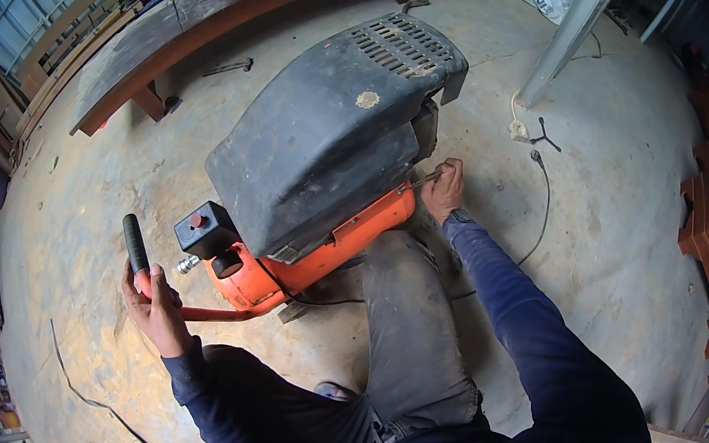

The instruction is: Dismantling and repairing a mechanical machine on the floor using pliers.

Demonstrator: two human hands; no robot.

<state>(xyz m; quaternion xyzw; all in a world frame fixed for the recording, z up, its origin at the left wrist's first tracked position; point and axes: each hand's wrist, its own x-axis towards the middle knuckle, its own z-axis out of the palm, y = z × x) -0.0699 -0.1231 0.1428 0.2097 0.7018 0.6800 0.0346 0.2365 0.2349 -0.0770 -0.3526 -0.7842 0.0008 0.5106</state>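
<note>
Compressor (328,106) with a rounded orange metal tank (316,271) and bulky black plastic cover (307,146) sits on a stained grey concrete floor (594,231), so yeah, 2 hands busy: left hand (157,313) is wrapped round its orange tubular handle (213,314), just below the black rubbery sleeve (135,241); right hand (444,191) pinches a thin metal rod (429,178) near the cover's lower edge.

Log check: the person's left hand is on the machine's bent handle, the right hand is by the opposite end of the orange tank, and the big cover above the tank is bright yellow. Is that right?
Not quite: the cover is dark grey, not yellow, as the head view shows. The left hand on the bent handle and the right hand by the opposite end of the orange tank stand as written.
</note>
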